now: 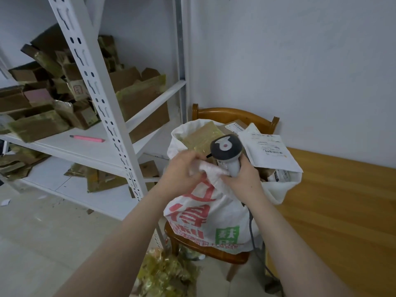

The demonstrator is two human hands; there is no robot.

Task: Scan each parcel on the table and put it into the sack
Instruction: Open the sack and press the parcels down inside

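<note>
left grip holds sack rim | right grip holds scanner | sack on chair | wooden table beside

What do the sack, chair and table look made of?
Sack: likely woven plastic fabric, matte white with red and green print; the rim folds softly. Chair: wood, glossy orange-brown varnish, highlights on the backrest. Table: wood or wood-look laminate, satin; grain lines show, can't tell which.
</note>
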